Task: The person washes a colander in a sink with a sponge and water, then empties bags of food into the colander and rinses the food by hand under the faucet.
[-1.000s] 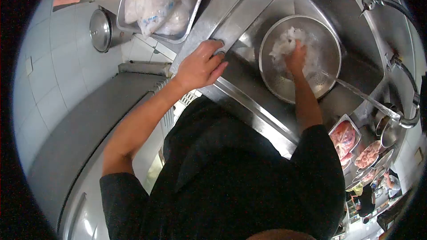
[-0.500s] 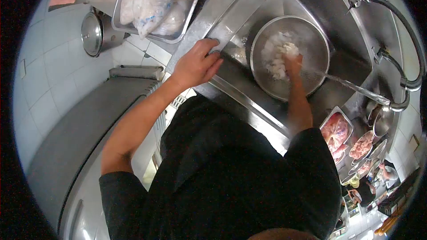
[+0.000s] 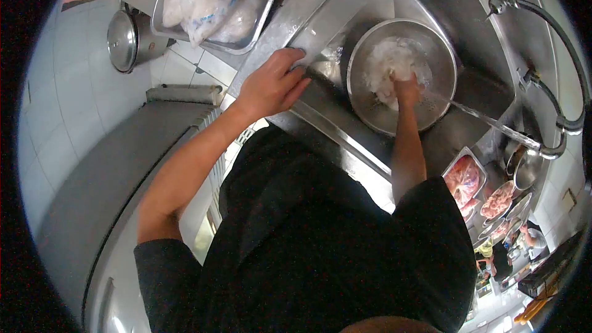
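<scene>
White pieces in the bowl lie against and ahead-left of the right hand, its grip unclear, while the left hand, fingers parted, rests farther off.

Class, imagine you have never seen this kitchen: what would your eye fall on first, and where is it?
First, the round metal bowl in the sink, where the right hand is among white pieces and a stream of water runs in from the curved tap. Next, the left hand, at the sink's edge left of the bowl. Then the plastic bags in a metal tray, upper left.
</scene>
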